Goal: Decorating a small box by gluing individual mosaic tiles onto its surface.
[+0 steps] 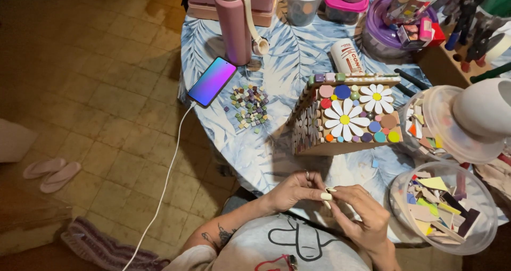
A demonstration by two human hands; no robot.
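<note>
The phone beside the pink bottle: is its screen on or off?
On. The phone shows a lit purple-to-blue gradient across its screen, and a white cable runs from its lower end down off the table.

Leaf-print table: mosaic box, loose tile pile, phone, pink bottle.

Pink bottle; box bears white daisies, possibly ceramic.

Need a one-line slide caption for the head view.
Both hands, left hand and right hand, pinch a small pale piece before a daisy-mosaic box on a leaf-print table.
</note>
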